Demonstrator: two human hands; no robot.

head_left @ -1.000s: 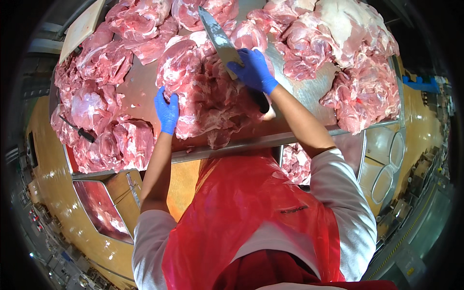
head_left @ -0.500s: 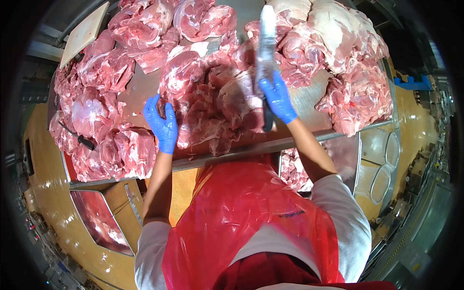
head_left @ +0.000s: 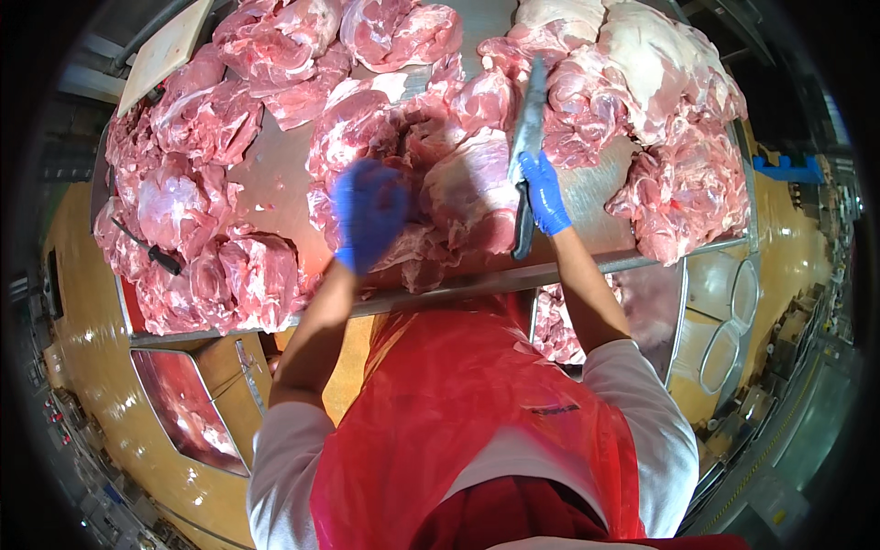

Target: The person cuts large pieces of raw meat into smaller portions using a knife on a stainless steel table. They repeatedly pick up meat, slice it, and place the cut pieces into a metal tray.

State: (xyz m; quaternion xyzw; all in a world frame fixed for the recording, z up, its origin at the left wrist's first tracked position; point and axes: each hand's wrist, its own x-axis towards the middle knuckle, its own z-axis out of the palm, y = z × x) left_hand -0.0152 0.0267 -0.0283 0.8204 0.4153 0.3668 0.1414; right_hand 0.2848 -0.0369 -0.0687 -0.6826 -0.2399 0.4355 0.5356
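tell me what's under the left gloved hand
Raw meat shows around the blurred left hand. The part straight beneath the palm and fingers is covered, so whether they touch it cannot be told.

The metal table point(head_left: 275, 174) bears raw meat point(head_left: 472, 183) between the left hand point(head_left: 369, 215) and right hand point(head_left: 545, 194), a meat heap point(head_left: 179, 206) left of the former, another heap point(head_left: 683, 188) right of the latter, and further cuts point(head_left: 401, 35) beyond both.

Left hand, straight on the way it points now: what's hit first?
Likely the central meat just ahead of the left hand; blur leaves its height unclear, so it may already be touching.
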